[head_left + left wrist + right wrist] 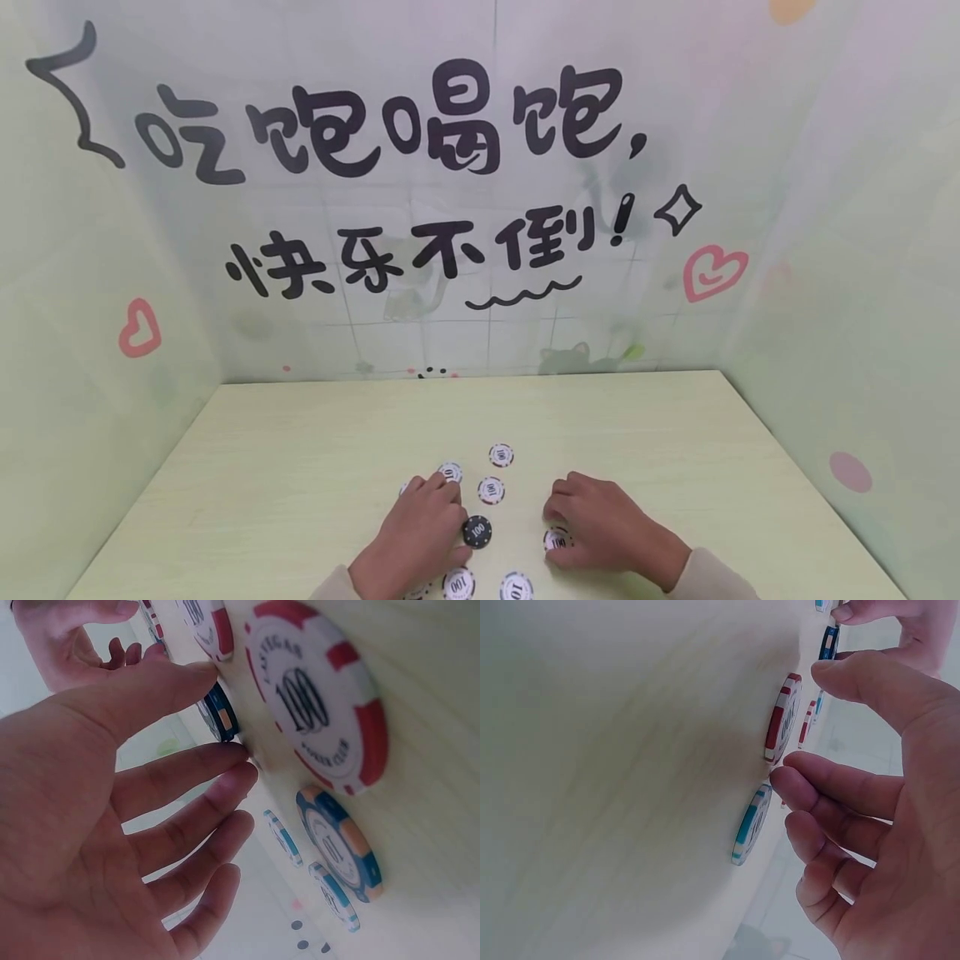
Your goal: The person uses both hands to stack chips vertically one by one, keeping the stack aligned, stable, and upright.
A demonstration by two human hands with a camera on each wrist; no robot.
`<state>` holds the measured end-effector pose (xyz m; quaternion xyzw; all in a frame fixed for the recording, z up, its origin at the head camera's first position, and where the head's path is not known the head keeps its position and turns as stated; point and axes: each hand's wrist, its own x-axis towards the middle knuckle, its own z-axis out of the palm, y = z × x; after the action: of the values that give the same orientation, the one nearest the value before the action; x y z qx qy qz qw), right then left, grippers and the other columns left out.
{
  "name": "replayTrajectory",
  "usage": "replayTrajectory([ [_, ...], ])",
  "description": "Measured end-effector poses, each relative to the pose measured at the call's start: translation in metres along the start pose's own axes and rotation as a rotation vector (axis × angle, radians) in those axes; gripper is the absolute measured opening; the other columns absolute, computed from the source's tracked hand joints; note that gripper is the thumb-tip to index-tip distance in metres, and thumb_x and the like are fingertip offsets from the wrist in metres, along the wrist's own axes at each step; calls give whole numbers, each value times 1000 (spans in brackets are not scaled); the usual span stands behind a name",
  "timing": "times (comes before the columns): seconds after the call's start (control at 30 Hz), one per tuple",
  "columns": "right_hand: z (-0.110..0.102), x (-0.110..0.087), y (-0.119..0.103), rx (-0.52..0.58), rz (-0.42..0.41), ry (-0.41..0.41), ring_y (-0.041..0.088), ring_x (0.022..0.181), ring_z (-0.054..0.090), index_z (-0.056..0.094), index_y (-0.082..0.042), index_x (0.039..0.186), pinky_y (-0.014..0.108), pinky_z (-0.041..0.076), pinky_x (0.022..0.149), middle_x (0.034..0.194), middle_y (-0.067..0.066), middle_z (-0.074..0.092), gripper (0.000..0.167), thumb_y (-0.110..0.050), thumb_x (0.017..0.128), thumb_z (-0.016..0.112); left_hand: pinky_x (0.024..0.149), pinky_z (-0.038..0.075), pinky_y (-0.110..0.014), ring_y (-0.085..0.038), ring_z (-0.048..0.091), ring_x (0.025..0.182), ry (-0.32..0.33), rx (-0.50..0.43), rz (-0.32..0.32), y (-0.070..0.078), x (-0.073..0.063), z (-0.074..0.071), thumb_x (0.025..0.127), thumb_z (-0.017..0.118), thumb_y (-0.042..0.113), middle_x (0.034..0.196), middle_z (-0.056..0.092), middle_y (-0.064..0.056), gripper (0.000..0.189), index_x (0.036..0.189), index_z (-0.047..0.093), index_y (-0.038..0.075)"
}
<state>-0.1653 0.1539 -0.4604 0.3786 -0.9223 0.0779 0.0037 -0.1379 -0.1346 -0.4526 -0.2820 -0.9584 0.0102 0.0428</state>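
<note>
My left hand [416, 529] has its thumb and index finger at opposite edges of a dark poker chip [477, 532] marked 100, pinching it low over the table. In the left wrist view that chip [216, 712] shows a dark blue edge with a pale orange patch. On the right, my right hand [603, 521] spreads thumb and fingers around a white poker chip [558, 542], also marked 100. The right wrist view shows this chip [783, 720] with a red and white edge, flat on the table, a small gap beside the thumb.
White chips [491, 490] lie between and beyond the hands on the pale wooden table [315, 433]. More chips [459, 583] lie at the near edge of view. A teal-edged chip [751, 825] sits beside the right fingers. Printed sheets [480, 333] stand behind and at both sides.
</note>
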Motion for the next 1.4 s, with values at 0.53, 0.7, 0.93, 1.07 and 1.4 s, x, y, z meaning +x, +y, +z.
replayTrajectory([
  [0.53, -6, -11, 0, 5, 11, -29, 3, 81, 43, 81, -21, 102, 25, 43, 66, 94, -15, 58, 35, -44, 79, 92, 84, 49, -39, -20, 58, 94, 2, -10, 7, 0, -1, -2, 87, 90, 48, 99, 71, 0, 36, 90, 85, 13],
  [0.7, -6, -11, 1, 21, 11, -30, 3, 81, 43, 79, -22, 98, 25, 44, 67, 92, -16, 57, 27, -39, 81, 92, 85, 50, -39, -19, 58, 94, -3, -8, 7, 0, -1, -2, 87, 90, 49, 100, 71, 0, 37, 91, 85, 12],
  [0.93, -5, -8, 2, 32, 23, -44, 4, 79, 41, 78, -21, 95, 26, 42, 66, 89, -17, 55, 23, -36, 82, 90, 85, 50, -39, -19, 58, 94, -4, -9, 2, 1, 0, -3, 87, 90, 49, 100, 71, 0, 37, 91, 85, 12],
  [1.07, -4, -7, 1, 45, 31, -51, 4, 78, 40, 75, -22, 92, 25, 40, 65, 87, -17, 53, 21, -33, 80, 88, 86, 50, -40, -19, 59, 94, -2, -10, 3, 2, 0, -3, 86, 90, 49, 100, 71, 1, 37, 90, 85, 12],
  [1.4, -3, -7, 0, 52, 41, -46, 4, 77, 40, 70, -21, 93, 25, 39, 63, 85, -18, 50, 25, -35, 81, 86, 86, 50, -40, -20, 59, 95, 2, 1, 2, 2, -1, -3, 86, 90, 49, 100, 71, 1, 38, 91, 85, 12],
])
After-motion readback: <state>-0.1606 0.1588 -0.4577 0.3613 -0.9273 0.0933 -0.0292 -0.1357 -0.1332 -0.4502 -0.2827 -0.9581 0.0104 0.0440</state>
